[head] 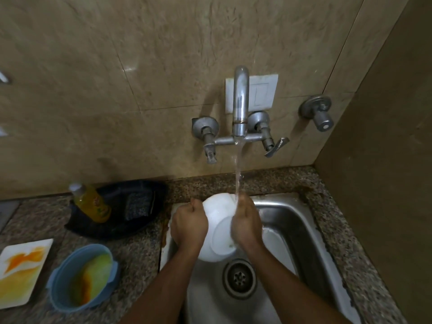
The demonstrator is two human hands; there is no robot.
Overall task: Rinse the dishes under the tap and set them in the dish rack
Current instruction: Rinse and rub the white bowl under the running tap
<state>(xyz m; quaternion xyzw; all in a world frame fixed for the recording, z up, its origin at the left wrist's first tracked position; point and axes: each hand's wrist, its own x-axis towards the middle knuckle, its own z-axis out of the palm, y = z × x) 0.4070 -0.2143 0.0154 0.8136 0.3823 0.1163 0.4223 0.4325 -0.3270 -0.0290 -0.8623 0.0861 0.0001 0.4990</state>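
A white bowl is held bottom-up over the steel sink, under water running from the wall tap. My left hand grips the bowl's left rim. On the bowl's right side lies my right hand, and the stream falls on its fingers. A dirty blue bowl and a stained white rectangular plate wait on the counter at the left. No dish rack is in view.
A yellow dish-soap bottle and a scrub pad sit in a black tray behind the blue bowl. The sink drain lies below the bowl. A side wall closes the right; another valve sticks out there.
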